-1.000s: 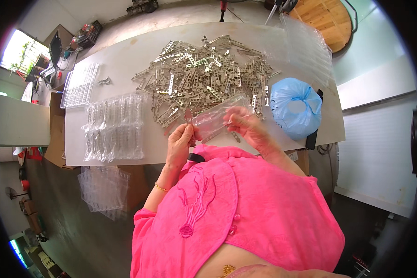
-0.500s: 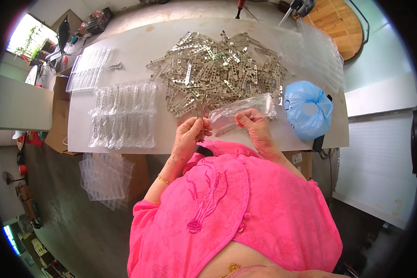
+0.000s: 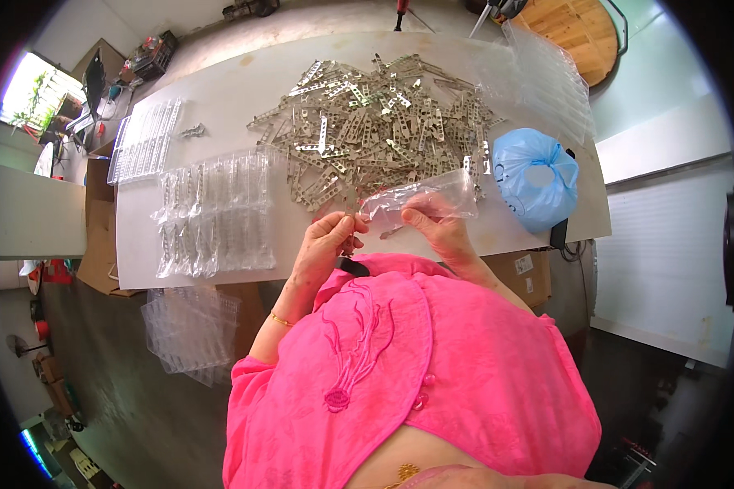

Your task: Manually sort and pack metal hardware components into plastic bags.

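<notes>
My left hand (image 3: 328,236) is closed in a pinch round a narrow metal strip (image 3: 351,202) that stands upright at the table's near edge. A clear plastic bag (image 3: 457,192) spreads between both hands. Its left end touches the fingertips of my left hand. My right hand (image 3: 439,235) grips the bag near its lower edge, with the thumb at the front and the fingers seen through the film. Just beyond my hands lies a big heap of perforated metal strips (image 3: 383,122). Part of the strip in my left hand is hidden by the fingers.
Filled clear packs (image 3: 216,212) lie left of the heap, with a clear plastic tray (image 3: 145,140) and a few loose metal pieces (image 3: 192,130) behind. More clear trays (image 3: 546,81) are at the far right. A knotted blue plastic bag (image 3: 537,179) sits at the right edge.
My right hand has moved slightly left and its fingers now lie behind the clear bag's film. My left hand still pinches the strip. The whole view has shifted a little.
</notes>
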Motion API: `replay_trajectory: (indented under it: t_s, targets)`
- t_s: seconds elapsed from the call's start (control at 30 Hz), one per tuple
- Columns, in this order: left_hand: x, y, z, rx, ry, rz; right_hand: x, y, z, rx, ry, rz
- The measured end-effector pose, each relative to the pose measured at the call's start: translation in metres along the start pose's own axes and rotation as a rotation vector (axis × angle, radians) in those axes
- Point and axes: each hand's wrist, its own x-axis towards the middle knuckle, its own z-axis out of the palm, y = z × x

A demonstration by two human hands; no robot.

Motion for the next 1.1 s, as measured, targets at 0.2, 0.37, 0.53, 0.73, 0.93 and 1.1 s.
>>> replay_trajectory:
  t_s: [0.2, 0.37, 0.53, 0.73, 0.93, 1.1]
  targets:
    - [0.003, 0.003, 0.006, 0.073, 0.001, 0.029, 0.000, 0.001, -0.006, -0.201, -0.055, -0.139]
    - [0.011, 0.001, 0.014, 0.050, 0.024, 0.055, 0.003, -0.005, -0.017, -0.194, -0.130, -0.121]
    - [0.017, -0.001, 0.028, 0.071, 0.009, 0.074, 0.010, -0.009, -0.028, -0.222, -0.165, -0.083]
    - [0.028, -0.005, 0.047, 0.050, 0.116, 0.087, 0.022, 0.001, -0.057, -0.330, -0.074, -0.070]
    - [0.035, -0.003, 0.063, 0.058, 0.107, 0.093, 0.030, 0.001, -0.071, -0.312, -0.084, 0.021]
    - [0.042, -0.007, 0.068, 0.017, 0.096, 0.080, 0.034, -0.014, -0.073, -0.110, -0.091, 0.091]
